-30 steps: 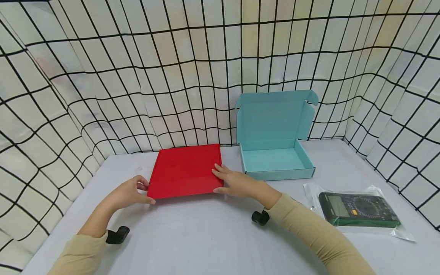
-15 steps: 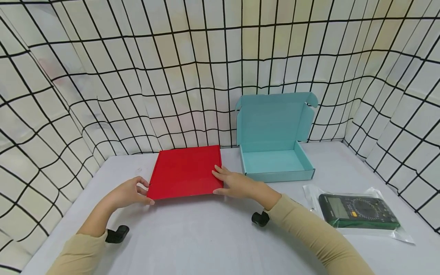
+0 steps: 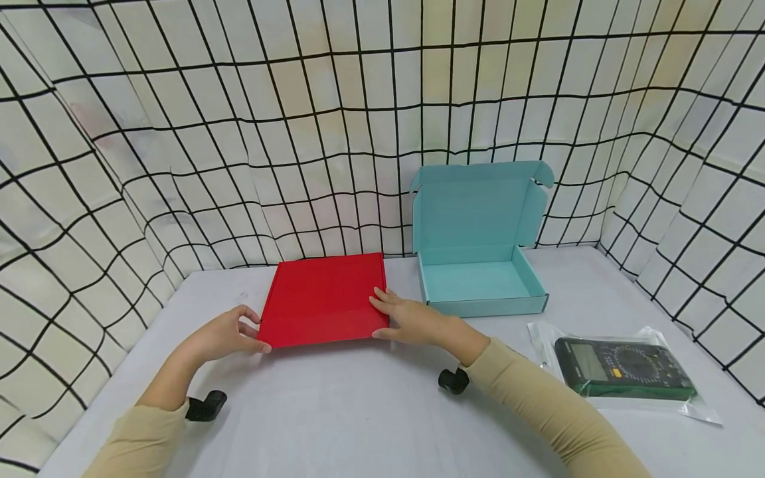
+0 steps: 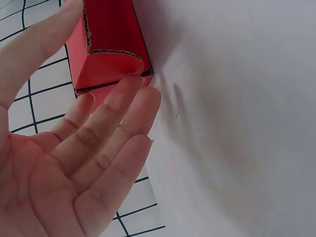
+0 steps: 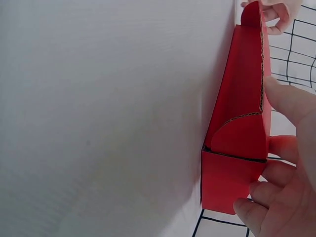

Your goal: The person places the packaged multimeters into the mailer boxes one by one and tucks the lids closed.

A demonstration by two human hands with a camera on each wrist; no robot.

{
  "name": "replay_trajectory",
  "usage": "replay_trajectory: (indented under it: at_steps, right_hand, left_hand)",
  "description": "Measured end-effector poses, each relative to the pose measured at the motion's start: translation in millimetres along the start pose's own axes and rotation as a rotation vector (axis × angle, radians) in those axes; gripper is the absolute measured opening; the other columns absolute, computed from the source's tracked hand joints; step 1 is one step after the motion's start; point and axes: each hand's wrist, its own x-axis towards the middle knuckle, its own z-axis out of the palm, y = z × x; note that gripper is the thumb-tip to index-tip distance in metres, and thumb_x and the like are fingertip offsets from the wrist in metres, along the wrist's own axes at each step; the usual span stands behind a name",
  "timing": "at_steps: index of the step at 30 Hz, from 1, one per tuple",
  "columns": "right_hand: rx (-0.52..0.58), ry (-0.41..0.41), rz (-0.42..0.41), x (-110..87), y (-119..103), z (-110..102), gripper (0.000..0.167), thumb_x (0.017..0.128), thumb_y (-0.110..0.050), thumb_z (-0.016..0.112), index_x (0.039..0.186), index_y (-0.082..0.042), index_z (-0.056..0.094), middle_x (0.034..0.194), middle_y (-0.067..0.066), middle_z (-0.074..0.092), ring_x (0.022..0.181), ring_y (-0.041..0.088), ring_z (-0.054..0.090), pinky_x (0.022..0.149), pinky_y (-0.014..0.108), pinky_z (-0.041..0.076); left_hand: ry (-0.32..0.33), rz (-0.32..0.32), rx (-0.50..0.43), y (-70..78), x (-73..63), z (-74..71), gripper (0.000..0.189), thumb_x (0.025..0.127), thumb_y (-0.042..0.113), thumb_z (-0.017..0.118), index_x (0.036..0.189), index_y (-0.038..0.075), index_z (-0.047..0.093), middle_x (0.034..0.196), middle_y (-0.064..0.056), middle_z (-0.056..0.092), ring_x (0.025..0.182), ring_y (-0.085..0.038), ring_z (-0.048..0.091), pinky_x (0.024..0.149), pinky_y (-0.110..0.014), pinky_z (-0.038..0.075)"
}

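Note:
A red cardboard box [image 3: 325,292] lies on the white table, its lid over it and the front flap sticking out toward me. My left hand [image 3: 218,335] is at the front left corner, thumb on the flap's edge. The left wrist view has its fingers fairly straight, fingertips right at a side tab [image 4: 111,69]. At the front right corner rests my right hand [image 3: 412,320]. Its thumb touches the flap, and its fingers lie along the right wall [image 5: 229,180] below the rounded tab [image 5: 242,136]. The box's inside is hidden.
Right of the red box stands a light blue cardboard box [image 3: 487,305] with its lid up. A dark multimeter [image 3: 627,368] in a clear plastic bag [image 3: 702,408] lies at the front right. White cloth walls with black grid lines [image 3: 391,133] enclose the table.
The front of the red box's lid has sunk very slightly since a second ago. Both hands keep their places at its front corners.

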Motion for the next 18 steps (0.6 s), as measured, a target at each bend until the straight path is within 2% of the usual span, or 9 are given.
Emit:
replay_trajectory:
  at_steps: [5,9,13,16,18]
  right_hand:
    - [0.001,-0.002,-0.008,2.0,-1,1,0.076,0.100,-0.037,0.068,0.161,-0.010,0.031,0.170,0.007,0.018,0.155,0.029,0.016,0.116,0.041,0.036]
    - [0.020,-0.004,-0.010,2.4,-3,2,0.076,0.099,-0.036,0.068,0.161,-0.011,0.032,0.170,0.006,0.018,0.155,0.029,0.016,0.114,0.043,0.039]
    - [0.029,0.010,0.003,-1.2,-2,1,0.076,0.099,-0.033,0.070,0.161,-0.011,0.032,0.170,0.006,0.019,0.155,0.029,0.016,0.113,0.044,0.041]
    - [0.032,0.019,0.000,-1.8,-1,0,0.076,0.098,-0.031,0.071,0.161,-0.011,0.033,0.170,0.006,0.019,0.155,0.029,0.016,0.113,0.044,0.040]
    - [0.032,0.019,-0.008,-0.7,-1,0,0.077,0.098,-0.030,0.072,0.161,-0.011,0.033,0.170,0.006,0.019,0.155,0.029,0.017,0.112,0.045,0.041]
  left_hand:
    - [0.045,-0.006,0.042,-3.1,1.6,-0.3,0.062,0.086,0.028,0.083,0.123,-0.006,0.046,0.118,-0.026,0.064,0.100,-0.035,0.062,0.083,-0.050,0.053]
    - [0.064,-0.005,0.046,-0.2,0.7,0.5,0.075,0.086,0.029,0.083,0.135,-0.009,0.040,0.132,-0.032,0.054,0.111,-0.046,0.058,0.089,-0.056,0.053]
    - [0.027,0.036,-0.027,5.3,6.4,4.6,0.094,0.086,0.029,0.083,0.153,-0.006,0.025,0.150,-0.035,0.036,0.127,-0.053,0.048,0.097,-0.060,0.049]
    - [-0.018,0.095,-0.076,6.3,11.5,6.8,0.102,0.086,0.028,0.083,0.159,-0.001,0.018,0.157,-0.031,0.026,0.136,-0.055,0.039,0.102,-0.061,0.046]
    - [-0.043,0.129,-0.078,5.2,13.4,7.2,0.104,0.085,0.027,0.084,0.161,0.002,0.017,0.161,-0.029,0.020,0.141,-0.054,0.030,0.106,-0.062,0.043]
